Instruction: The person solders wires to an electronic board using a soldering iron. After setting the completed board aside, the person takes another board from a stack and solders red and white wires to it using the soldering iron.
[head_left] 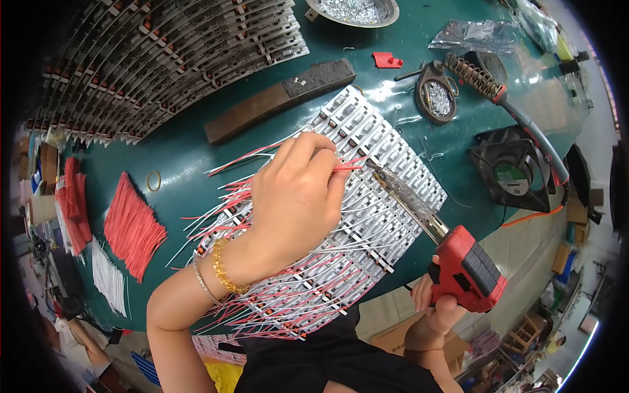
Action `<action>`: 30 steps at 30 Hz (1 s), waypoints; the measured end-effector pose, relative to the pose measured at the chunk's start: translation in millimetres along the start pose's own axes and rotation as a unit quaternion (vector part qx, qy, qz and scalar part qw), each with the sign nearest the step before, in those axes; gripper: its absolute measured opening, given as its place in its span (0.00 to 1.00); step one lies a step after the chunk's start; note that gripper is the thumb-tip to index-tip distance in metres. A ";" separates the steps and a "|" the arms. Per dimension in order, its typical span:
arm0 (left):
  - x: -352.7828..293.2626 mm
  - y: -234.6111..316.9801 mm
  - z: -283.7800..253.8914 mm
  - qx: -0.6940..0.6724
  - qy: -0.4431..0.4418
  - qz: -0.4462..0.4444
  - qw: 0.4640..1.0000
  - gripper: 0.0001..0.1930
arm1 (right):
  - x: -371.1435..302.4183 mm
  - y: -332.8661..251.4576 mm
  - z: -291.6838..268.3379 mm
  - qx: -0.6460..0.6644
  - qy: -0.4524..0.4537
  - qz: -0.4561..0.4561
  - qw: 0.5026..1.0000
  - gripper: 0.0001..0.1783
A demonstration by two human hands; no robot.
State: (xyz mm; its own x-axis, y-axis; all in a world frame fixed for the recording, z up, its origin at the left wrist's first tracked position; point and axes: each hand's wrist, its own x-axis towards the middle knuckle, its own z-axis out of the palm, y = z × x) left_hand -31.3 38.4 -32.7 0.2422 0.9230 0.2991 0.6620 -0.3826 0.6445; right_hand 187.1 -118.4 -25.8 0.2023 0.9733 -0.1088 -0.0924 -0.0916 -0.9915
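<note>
A panel of rows of small silvery parts (400,180) lies on the green table, with many thin red and white wires (327,262) fanning out to the left. Over its upper part, my left hand (298,187) is closed in a pinch on red wires (350,165) whose ends point right. My right hand (436,301) grips the handle of a red-and-black soldering gun (468,268). Its long, crusted metal tip (400,190) reaches up and left, close to those wire ends. Whether tip and wires touch, I cannot tell.
Left lie bundles of red wires (135,226) and white wires (108,278). Many similar panels (170,52) fill the upper left. A brown-and-black bar (282,98), a metal bowl of silvery scraps (354,12), a small scrap dish (437,95), a soldering iron (534,134) and a fan (511,173) surround the work.
</note>
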 end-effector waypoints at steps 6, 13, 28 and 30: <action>0.7 2.2 1.1 0.037 -0.002 0.024 0.999 0.05 | -2.2 -10.5 7.3 0.007 0.047 0.093 0.994 0.41; 1.0 1.8 1.7 0.034 -0.007 0.027 0.999 0.06 | 0.0 5.9 -4.1 -0.023 -0.006 0.010 1.000 0.42; -0.9 1.4 2.8 0.057 -0.001 0.044 0.997 0.06 | -31.0 24.6 -31.2 -0.006 0.043 0.102 0.994 0.37; -1.2 1.0 3.3 0.006 0.012 0.020 1.000 0.05 | -21.6 27.9 -28.0 -0.101 0.046 -0.034 0.993 0.49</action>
State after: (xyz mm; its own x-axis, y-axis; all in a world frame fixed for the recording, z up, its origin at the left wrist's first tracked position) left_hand -28.6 37.0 -34.8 0.2515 0.9058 0.3410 0.6602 -0.4182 0.6238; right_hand 207.4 -147.9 -53.1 0.2907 0.9560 -0.0388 0.1194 -0.0765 -0.9899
